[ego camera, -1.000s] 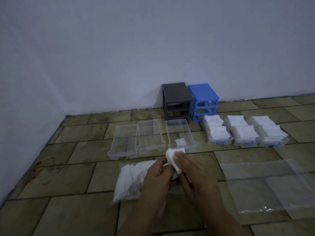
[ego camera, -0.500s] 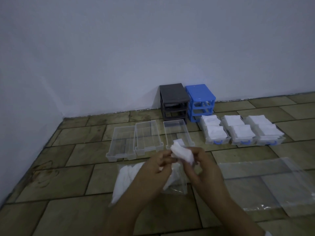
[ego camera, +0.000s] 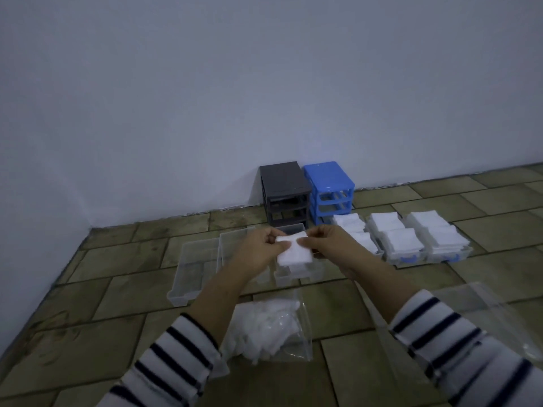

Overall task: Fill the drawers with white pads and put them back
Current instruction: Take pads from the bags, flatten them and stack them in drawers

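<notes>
1. I am pinching a soft white square pad (ego camera: 294, 255) by its top edge, left hand (ego camera: 258, 248) and right hand (ego camera: 329, 245) both closed on it.
2. A second ago I was holding it low over the bag; now I am reaching forward, so placing looks imminent.
3. Just beneath my fingers is lying the rightmost clear rigid plastic drawer (ego camera: 296, 273), one pad inside.
4. Nearer me is slumping a crinkly clear bag of white pads (ego camera: 266, 330).
5. Right of my fingers are sitting three pad-filled drawers with blue handles (ego camera: 411, 245); beyond, a grey frame (ego camera: 283, 195) and a blue frame (ego camera: 329, 186).
</notes>
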